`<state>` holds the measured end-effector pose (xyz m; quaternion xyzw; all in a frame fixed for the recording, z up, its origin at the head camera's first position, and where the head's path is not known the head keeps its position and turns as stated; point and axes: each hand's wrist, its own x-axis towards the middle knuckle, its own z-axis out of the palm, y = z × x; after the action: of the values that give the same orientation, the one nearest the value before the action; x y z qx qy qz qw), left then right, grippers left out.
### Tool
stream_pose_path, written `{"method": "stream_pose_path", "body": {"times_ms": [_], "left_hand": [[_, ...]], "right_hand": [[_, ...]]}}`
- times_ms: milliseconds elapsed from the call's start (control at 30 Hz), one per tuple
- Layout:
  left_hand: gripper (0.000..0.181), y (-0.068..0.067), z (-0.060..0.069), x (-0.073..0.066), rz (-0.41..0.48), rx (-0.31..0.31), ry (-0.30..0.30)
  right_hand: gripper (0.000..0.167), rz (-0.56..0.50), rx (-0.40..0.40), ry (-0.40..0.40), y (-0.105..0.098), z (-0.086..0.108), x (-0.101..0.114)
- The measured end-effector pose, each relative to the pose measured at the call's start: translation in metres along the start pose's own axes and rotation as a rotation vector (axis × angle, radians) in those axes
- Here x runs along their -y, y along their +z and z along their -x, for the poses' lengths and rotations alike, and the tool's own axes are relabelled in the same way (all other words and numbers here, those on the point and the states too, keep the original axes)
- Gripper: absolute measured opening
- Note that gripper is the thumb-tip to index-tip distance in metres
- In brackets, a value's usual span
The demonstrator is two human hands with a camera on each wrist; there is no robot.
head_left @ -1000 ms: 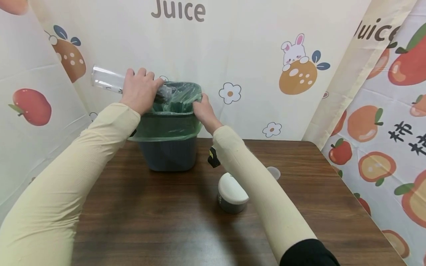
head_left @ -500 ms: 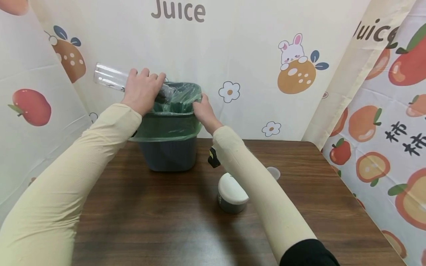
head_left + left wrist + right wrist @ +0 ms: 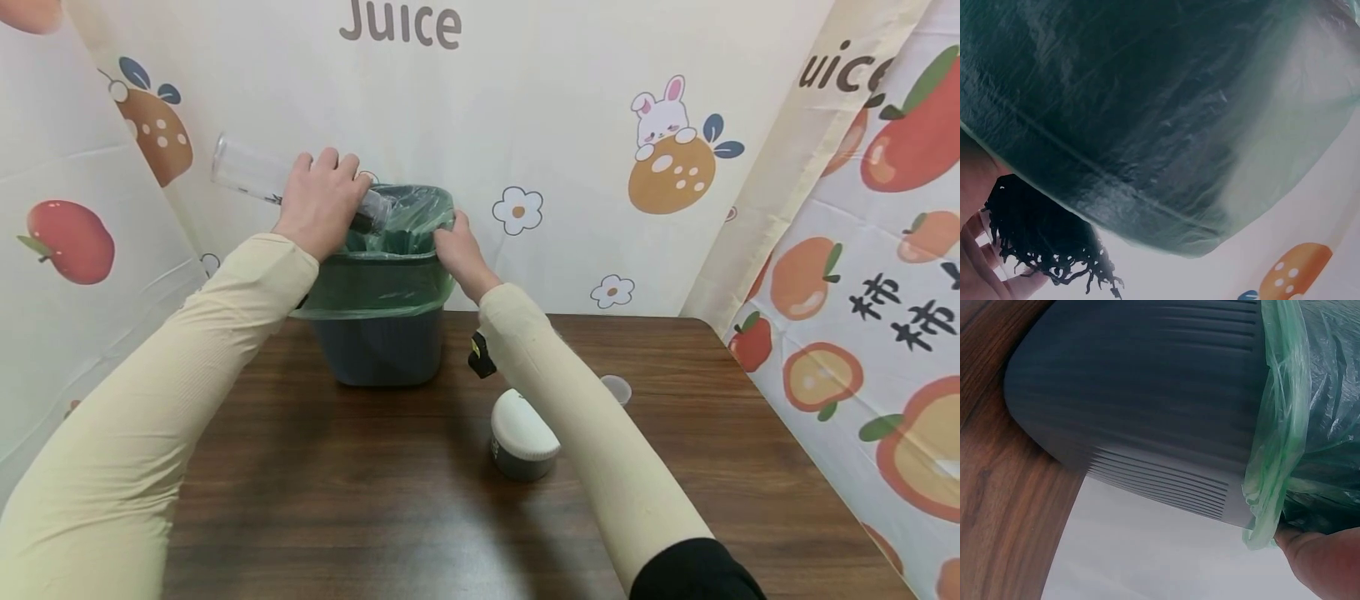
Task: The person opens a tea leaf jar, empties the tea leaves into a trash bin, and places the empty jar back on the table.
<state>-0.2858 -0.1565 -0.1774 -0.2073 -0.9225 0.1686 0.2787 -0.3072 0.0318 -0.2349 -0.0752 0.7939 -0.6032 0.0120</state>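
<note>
Fruit-printed curtains (image 3: 525, 100) are backing a wooden surface (image 3: 300, 500). Your left hand (image 3: 321, 200) is grasping a clear container (image 3: 251, 172), tilting it into the bag-lined bin (image 3: 378, 350); pouring is looking unfinished, dark shreds (image 3: 1047, 231) remaining. Your right hand (image 3: 463, 254) is gripping the rim (image 3: 386, 257).

A pale cloth backdrop (image 3: 555, 108) fills the top of the head view, with grey "Juice" lettering (image 3: 401, 23) near the upper edge. Right of centre, a printed rabbit (image 3: 662, 121) peeks over a spotted orange fruit (image 3: 671, 173); white flowers (image 3: 518, 210) sit lower. At far left, a creased side panel (image 3: 82, 142) bears a red fruit (image 3: 71, 242). At far right, another panel (image 3: 832, 450) shows orange and red fruits and dark characters (image 3: 873, 296). Below spreads a dark brown wood-grain table (image 3: 300, 475), its far right corner rounded, a soft sheen of light at bottom centre.
</note>
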Motion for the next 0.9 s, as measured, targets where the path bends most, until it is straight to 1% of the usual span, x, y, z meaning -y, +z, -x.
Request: {"method": "stream_pose_path", "body": {"times_ms": [167, 400, 567, 633, 733, 900], "left_hand": [[0.03, 0.0008, 0.0007, 0.0005, 0.019, -0.015, 0.016], [0.025, 0.0027, 0.0036, 0.0009, 0.045, -0.082, 0.046], [0.028, 0.0027, 0.0042, 0.0023, 0.006, -0.138, 0.105], [0.03, 0.0024, 0.0044, 0.0027, -0.015, -0.151, 0.123], [0.03, 0.002, 0.0055, 0.003, -0.012, -0.138, 0.122], [0.033, 0.0021, 0.0087, 0.0041, 0.023, -0.078, 0.09]], "right_hand": [[0.057, 0.007, -0.009, -0.006, 0.0016, 0.0023, 0.0005], [0.057, 0.012, -0.014, 0.0, 0.0034, 0.0037, 0.001], [0.058, 0.003, -0.023, 0.003, 0.0045, 0.0051, 0.0013], [0.058, 0.002, -0.024, 0.003, 0.005, 0.0059, 0.0015], [0.058, 0.004, -0.027, 0.004, 0.006, 0.0073, 0.0016], [0.057, 0.005, -0.036, 0.007, 0.0082, 0.0099, 0.0015]]}}
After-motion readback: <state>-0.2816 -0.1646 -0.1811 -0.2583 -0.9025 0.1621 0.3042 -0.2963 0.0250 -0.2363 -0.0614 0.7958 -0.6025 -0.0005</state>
